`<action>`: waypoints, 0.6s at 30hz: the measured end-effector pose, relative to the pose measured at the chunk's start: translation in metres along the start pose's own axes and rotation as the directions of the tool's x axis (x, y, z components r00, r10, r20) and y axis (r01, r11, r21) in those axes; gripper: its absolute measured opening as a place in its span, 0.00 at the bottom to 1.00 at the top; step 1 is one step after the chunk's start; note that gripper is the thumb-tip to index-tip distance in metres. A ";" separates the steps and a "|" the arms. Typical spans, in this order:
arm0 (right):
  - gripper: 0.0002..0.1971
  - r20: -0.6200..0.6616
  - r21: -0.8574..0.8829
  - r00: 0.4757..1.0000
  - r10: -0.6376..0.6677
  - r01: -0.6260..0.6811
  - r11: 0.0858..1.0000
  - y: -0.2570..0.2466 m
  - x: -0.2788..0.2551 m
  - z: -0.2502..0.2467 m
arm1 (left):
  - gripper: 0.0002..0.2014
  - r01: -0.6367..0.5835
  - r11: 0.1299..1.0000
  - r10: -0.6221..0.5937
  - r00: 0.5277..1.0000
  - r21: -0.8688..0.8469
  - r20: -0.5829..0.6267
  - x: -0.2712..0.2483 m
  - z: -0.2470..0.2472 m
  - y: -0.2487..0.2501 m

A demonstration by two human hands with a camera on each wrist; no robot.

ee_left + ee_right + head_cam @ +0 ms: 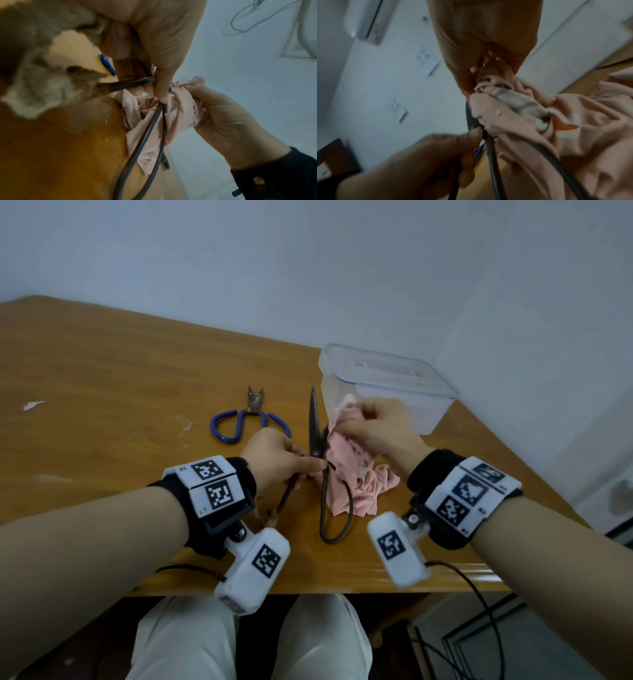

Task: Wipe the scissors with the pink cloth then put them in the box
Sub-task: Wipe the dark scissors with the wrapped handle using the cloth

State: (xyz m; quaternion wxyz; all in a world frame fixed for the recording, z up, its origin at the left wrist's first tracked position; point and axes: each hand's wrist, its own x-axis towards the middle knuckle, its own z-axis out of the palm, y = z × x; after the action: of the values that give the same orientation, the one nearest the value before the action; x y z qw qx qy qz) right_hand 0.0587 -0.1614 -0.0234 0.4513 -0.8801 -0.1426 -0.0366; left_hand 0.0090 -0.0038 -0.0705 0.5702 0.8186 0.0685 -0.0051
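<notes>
Wooden table, pale blue-white walls, corner setting

A plain room, likely a home: bare pale walls, worn brown wooden table, white wall-mounted air conditioner.

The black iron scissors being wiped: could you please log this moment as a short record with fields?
item: black iron scissors, blades closed, pointing away
left hand: grips the scissors near the pivot
right hand: holds pink cloth against the blades
box: clear plastic, behind the right hand; lid state unclear
waiting: blue-handled scissors, flat on wooden table
stage: wiping, nothing visible in the box
</notes>
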 end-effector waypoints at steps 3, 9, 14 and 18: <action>0.05 0.044 -0.182 0.984 -0.171 0.177 0.967 -0.001 -0.004 0.008 | 0.20 -0.007 1.000 0.008 1.000 0.022 -0.017 0.002 0.003 0.000; 0.03 0.054 -0.380 0.971 -0.231 0.234 0.895 -0.001 -0.001 0.019 | 0.24 -0.057 0.996 0.061 0.997 0.075 -0.044 0.004 0.004 -0.004; 0.12 0.139 -0.529 0.953 -0.269 0.301 0.793 -0.002 0.000 0.023 | 0.22 -0.098 0.983 0.107 0.993 0.157 -0.047 0.004 0.005 -0.005; 0.12 0.201 -0.639 0.942 -0.267 0.333 0.694 -0.001 0.001 0.027 | 0.23 -0.138 0.964 0.151 0.988 0.228 -0.043 0.003 0.006 -0.007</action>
State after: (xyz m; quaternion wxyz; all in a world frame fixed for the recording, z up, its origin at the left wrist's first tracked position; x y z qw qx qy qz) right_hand 0.0573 -0.1386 -0.0388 0.0891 -0.9479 -0.2826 -0.1173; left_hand 0.0119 -0.0065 -0.0789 0.4708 0.8803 0.0247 0.0533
